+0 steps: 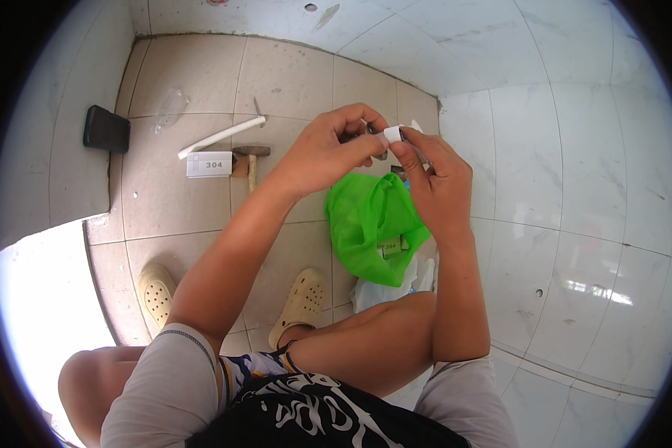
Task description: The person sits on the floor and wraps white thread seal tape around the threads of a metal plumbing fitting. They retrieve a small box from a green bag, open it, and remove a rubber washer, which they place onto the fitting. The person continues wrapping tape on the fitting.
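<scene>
My two hands meet above the floor, in front of me and a little right of the middle. Between the fingers and thumb of my left hand (328, 145) is a small shiny metal fitting, mostly hidden by the fingers. My right hand (442, 175) pinches a small piece with a white band (393, 134), which looks like a roll of thread seal tape. The white band lies right against my left fingertips. Just below the hands, a green bag (358, 213) sits on the floor with a small box (390, 246) showing in it.
On the tiled floor to the left lie a hammer (252, 160), a white box (209, 164), a white pipe (220, 137) and a clear plastic wrapper (172, 108). A dark phone (107, 130) rests on a ledge. Tiled walls (530, 164) stand ahead and at the right.
</scene>
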Demonstrator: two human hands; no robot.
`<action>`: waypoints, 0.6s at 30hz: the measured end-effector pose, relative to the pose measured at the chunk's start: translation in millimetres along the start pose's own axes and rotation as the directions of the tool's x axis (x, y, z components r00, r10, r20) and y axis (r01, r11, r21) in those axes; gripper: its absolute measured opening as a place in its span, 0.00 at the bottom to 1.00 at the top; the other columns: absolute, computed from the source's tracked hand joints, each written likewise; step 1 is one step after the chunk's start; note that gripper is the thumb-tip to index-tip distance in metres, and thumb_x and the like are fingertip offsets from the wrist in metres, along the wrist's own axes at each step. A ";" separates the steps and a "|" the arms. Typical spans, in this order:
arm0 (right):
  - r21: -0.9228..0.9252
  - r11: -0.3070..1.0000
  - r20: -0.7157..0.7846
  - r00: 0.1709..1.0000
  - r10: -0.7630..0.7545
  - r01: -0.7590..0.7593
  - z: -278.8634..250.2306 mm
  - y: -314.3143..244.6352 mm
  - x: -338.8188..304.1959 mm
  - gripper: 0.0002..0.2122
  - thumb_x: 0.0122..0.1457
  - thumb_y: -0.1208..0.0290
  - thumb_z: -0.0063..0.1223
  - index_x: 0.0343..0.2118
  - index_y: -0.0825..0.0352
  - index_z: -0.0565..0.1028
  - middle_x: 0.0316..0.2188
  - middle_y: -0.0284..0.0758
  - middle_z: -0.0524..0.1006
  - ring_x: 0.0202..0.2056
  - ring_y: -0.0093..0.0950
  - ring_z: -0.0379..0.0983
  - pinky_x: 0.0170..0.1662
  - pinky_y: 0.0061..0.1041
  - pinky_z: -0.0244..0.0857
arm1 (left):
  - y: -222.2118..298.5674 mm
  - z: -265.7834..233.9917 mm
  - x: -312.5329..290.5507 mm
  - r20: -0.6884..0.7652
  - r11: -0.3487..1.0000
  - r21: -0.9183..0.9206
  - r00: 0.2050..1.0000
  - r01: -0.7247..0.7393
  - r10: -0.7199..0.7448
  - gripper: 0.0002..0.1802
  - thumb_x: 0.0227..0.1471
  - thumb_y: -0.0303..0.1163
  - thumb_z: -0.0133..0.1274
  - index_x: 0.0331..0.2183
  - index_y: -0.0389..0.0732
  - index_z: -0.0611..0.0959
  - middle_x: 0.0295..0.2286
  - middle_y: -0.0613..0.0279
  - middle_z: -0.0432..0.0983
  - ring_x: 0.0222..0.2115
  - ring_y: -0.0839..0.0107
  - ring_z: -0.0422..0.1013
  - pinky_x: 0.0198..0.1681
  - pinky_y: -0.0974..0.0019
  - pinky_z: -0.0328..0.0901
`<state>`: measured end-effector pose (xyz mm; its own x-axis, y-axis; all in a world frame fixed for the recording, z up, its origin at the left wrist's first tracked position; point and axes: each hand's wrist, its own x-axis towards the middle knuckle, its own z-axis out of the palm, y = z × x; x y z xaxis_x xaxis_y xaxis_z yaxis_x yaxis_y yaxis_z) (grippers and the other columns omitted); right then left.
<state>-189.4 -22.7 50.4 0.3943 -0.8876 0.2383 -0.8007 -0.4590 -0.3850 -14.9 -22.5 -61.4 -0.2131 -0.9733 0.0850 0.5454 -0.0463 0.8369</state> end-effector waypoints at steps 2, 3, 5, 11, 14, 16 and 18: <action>-0.017 1.000 -0.006 1.000 -0.016 0.015 0.3 -3.0 0.1 0.13 0.65 0.63 0.67 0.46 0.65 0.85 0.31 0.36 0.83 0.28 0.31 0.77 0.30 0.29 0.68 | -0.2 -0.6 -0.8 -0.004 1.000 0.009 1.000 -0.022 0.022 0.13 0.62 0.32 0.58 0.46 0.37 0.82 0.32 0.67 0.79 0.32 0.78 0.72 0.37 0.71 0.68; -0.037 0.999 -0.003 1.000 -0.024 0.024 0.2 -4.0 0.2 0.13 0.65 0.63 0.67 0.46 0.65 0.85 0.31 0.36 0.83 0.28 0.31 0.77 0.30 0.29 0.68 | -0.3 -0.4 -1.0 0.000 0.999 0.032 0.999 -0.040 0.040 0.13 0.62 0.32 0.58 0.46 0.38 0.82 0.32 0.68 0.79 0.32 0.78 0.72 0.36 0.71 0.68; -0.039 0.999 0.014 1.000 -0.025 0.026 -1.3 -5.0 -0.5 0.12 0.65 0.64 0.67 0.46 0.65 0.85 0.32 0.36 0.83 0.28 0.31 0.77 0.30 0.29 0.68 | -0.4 0.5 -1.0 -0.004 0.999 -0.008 0.999 -0.034 0.034 0.12 0.61 0.32 0.59 0.46 0.39 0.83 0.32 0.69 0.78 0.32 0.79 0.71 0.36 0.71 0.67; 0.010 0.999 -0.017 0.999 -0.037 0.038 3.3 0.3 -0.6 0.12 0.65 0.65 0.67 0.47 0.65 0.85 0.33 0.36 0.83 0.29 0.34 0.79 0.31 0.31 0.70 | -0.4 6.4 -1.7 -0.005 0.988 -0.146 0.999 0.052 -0.053 0.13 0.61 0.33 0.60 0.46 0.40 0.83 0.32 0.70 0.78 0.31 0.79 0.71 0.35 0.71 0.67; -0.104 0.992 -0.035 0.996 -0.082 0.077 4.2 2.3 -2.2 0.12 0.66 0.64 0.66 0.47 0.64 0.85 0.33 0.35 0.82 0.29 0.35 0.79 0.31 0.32 0.71 | 1.0 5.8 -1.8 0.005 0.993 -0.112 0.999 0.038 -0.038 0.14 0.62 0.35 0.60 0.46 0.39 0.83 0.32 0.69 0.78 0.31 0.78 0.72 0.36 0.71 0.67; -0.181 0.979 -0.041 0.994 -0.104 0.095 5.2 2.3 -2.9 0.12 0.67 0.63 0.64 0.47 0.63 0.85 0.33 0.35 0.82 0.29 0.35 0.79 0.31 0.33 0.71 | 1.9 5.8 -1.6 -0.006 0.994 -0.108 1.000 0.021 -0.022 0.14 0.63 0.36 0.60 0.47 0.39 0.83 0.32 0.68 0.78 0.31 0.78 0.72 0.37 0.71 0.68; -0.230 0.966 -0.054 0.990 -0.132 0.116 6.5 1.7 -3.5 0.12 0.67 0.62 0.63 0.47 0.63 0.85 0.33 0.35 0.81 0.29 0.36 0.78 0.31 0.33 0.71 | 2.5 6.4 -1.6 -0.022 0.995 -0.094 1.000 0.013 -0.015 0.14 0.63 0.36 0.60 0.47 0.39 0.83 0.31 0.68 0.77 0.31 0.78 0.72 0.37 0.71 0.68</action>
<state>-189.2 -20.6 43.1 0.4712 -0.8159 0.3350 -0.8316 -0.5376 -0.1396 -18.4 -19.7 -56.0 -0.2031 -0.9773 0.0604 0.6165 -0.0797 0.7833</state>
